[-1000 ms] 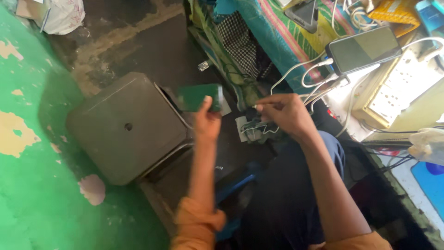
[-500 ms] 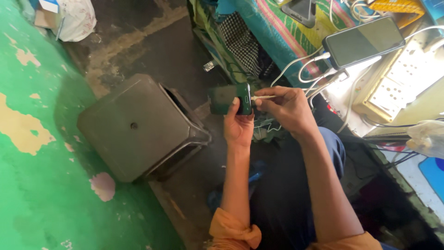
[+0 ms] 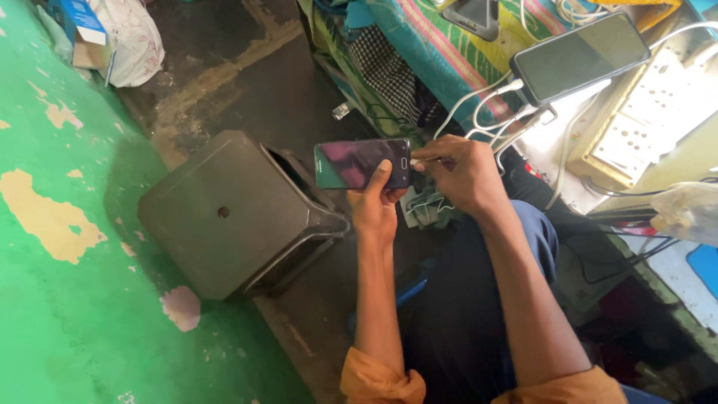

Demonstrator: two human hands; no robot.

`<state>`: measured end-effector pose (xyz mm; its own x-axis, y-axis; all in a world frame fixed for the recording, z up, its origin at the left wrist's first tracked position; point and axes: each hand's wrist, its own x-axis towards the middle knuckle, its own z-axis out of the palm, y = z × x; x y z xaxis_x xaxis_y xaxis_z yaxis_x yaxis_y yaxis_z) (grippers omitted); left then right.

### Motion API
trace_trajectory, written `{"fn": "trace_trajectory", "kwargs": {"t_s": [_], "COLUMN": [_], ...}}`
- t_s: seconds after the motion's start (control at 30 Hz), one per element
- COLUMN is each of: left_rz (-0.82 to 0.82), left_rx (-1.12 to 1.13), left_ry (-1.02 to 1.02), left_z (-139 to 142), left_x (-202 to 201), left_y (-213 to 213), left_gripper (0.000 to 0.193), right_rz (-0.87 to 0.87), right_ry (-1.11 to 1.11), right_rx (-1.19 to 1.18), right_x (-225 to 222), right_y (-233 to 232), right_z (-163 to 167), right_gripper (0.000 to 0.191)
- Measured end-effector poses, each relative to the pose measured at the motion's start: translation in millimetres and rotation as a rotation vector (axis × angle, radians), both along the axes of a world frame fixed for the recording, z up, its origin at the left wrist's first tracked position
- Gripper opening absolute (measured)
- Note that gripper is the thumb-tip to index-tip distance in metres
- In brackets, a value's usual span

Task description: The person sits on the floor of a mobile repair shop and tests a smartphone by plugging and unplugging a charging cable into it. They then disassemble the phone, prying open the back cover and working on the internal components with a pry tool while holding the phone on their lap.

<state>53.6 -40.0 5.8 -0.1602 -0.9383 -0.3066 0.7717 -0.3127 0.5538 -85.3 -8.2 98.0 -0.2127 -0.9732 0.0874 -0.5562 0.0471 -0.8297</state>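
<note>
My left hand [image 3: 376, 200] holds a dark smartphone [image 3: 351, 164] flat, screen up, thumb across its right end. My right hand [image 3: 460, 173] pinches a white cable plug [image 3: 416, 161] right at the phone's right end, where its port is. The white cable [image 3: 479, 120] runs up from there toward the bench. Both hands hover above my lap and the dark floor, beside a brown plastic stool.
A brown plastic stool [image 3: 232, 213] stands left of my hands on a green painted floor [image 3: 67, 299]. On the bench at the right lie a larger phone [image 3: 580, 56] on charge, a white socket board [image 3: 651, 123] and several cables. A white bag [image 3: 131, 37] lies top left.
My left hand has lifted the phone and turned it screen up. My right hand has brought the cable plug to the phone's right end.
</note>
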Motion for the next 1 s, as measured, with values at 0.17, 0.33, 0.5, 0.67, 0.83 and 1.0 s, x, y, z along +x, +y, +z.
{"fn": "trace_trajectory", "kwargs": {"t_s": [0.17, 0.33, 0.5, 0.67, 0.83, 1.0], "left_rz": [0.045, 0.149, 0.153, 0.157, 0.077, 0.038], "left_rx": [0.078, 0.160, 0.146, 0.077, 0.012, -0.004], "left_ry": [-0.023, 0.010, 0.179, 0.142, 0.161, 0.208], "left_z": [15, 23, 18, 14, 16, 18], "left_x": [-11, -28, -32, -17, -7, -12], "left_y": [5, 13, 17, 8, 9, 12], "left_gripper": [0.029, 0.030, 0.034, 0.030, 0.027, 0.024], "right_rz": [-0.035, -0.034, -0.011, -0.060, -0.053, -0.029], "right_ry": [-0.148, 0.020, 0.051, 0.220, 0.060, 0.062], "right_rx": [-0.048, -0.086, -0.198, -0.310, -0.123, -0.102], "right_x": [-2, -3, 4, 6, 4, 4], "right_y": [1, 9, 14, 14, 9, 8], "right_z": [4, 15, 18, 15, 9, 9], "right_gripper": [0.023, 0.021, 0.025, 0.011, 0.013, 0.015]}}
